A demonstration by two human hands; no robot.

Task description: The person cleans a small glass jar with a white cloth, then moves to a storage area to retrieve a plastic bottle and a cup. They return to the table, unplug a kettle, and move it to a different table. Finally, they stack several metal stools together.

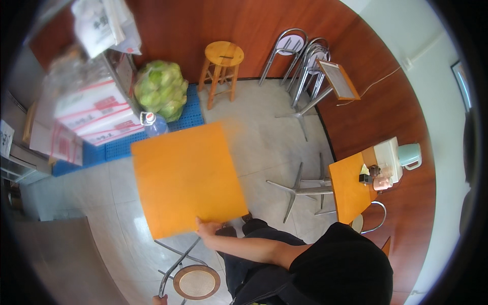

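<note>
A square orange tabletop (190, 183) stands before me, a little blurred, its near edge by my legs. My right hand (209, 230) grips that near edge, with part of the hand on the top surface; the underside is hidden. At the bottom edge of the view, my left hand (160, 300) is only partly seen, closed around the metal tube of a chair (167, 272). This chair has a round woven seat (197, 282) with a brown rim and crossed metal legs. Its frame reaches up near the tabletop's lower left corner.
Left are white cartons (103, 110), a water jug (154, 124) and bagged cabbages (162, 89) on blue plastic pallets (190, 110). A wooden stool (224, 55), folded chairs (291, 44) and a tilted table (337, 80) line the wall. Right, another table (349, 190) holds cups and a kettle (408, 155).
</note>
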